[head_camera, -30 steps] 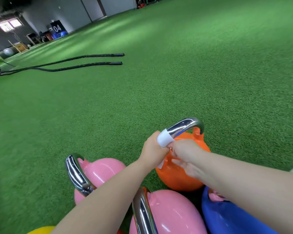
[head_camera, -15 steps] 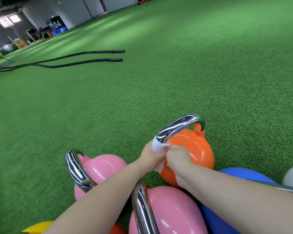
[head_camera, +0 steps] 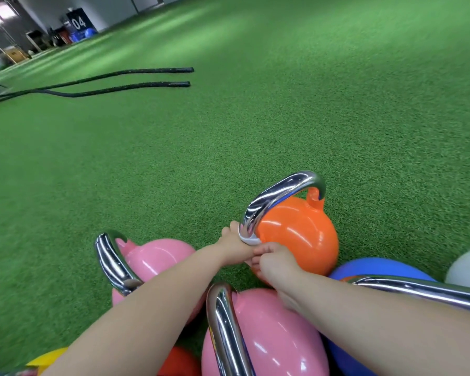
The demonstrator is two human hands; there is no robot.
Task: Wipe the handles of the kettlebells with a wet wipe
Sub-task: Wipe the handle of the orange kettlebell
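at handle base, wet wipe (head_camera: pixel 248 240), both grips

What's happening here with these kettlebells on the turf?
A person is wiping the chrome handle of the orange kettlebell. The left hand holds a white wet wipe wrapped around the base of the handle's near leg, and the right hand is at the same spot. Pink kettlebells and a blue kettlebell stand nearby.

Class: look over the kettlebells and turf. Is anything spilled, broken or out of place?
Nothing stands out. The kettlebells sit bunched on the turf; both hands hold the wipe at the base of the orange kettlebell handle.
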